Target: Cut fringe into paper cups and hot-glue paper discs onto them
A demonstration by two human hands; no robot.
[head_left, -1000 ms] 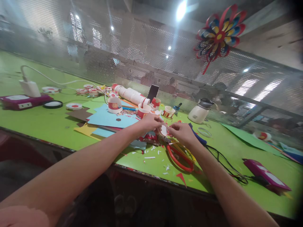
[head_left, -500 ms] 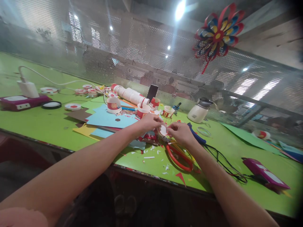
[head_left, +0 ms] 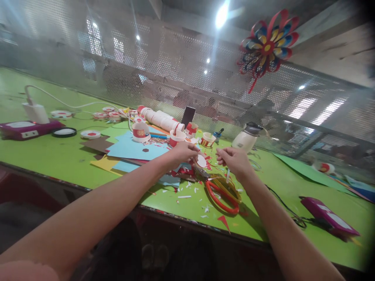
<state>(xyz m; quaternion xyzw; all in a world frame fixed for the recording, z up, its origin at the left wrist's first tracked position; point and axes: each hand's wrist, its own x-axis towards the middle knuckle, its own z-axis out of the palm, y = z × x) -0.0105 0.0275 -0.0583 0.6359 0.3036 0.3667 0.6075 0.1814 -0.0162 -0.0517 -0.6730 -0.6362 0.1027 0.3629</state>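
My left hand (head_left: 182, 153) pinches a small round white paper piece with red fringes (head_left: 201, 160) above the green table (head_left: 52, 156). My right hand (head_left: 234, 160) is a little to the right of it, fingers pinched together, and a thin white strip (head_left: 227, 175) hangs below it. Red-handled scissors (head_left: 218, 191) lie on the table just under both hands, among several white and red paper scraps (head_left: 187, 193).
Coloured paper sheets (head_left: 131, 150), cut paper cups (head_left: 141, 132), a stack of cups (head_left: 159, 117), a phone (head_left: 189, 116) and a white pot (head_left: 246, 140) stand behind. A charger and purple box (head_left: 26, 128) lie left, a purple case (head_left: 328, 220) and black cable right. A paper pinwheel (head_left: 268, 45) hangs on the mesh.
My right hand has drawn away to the right from the round paper piece, pulling a thin white strip with it. My left hand keeps hold of the piece.
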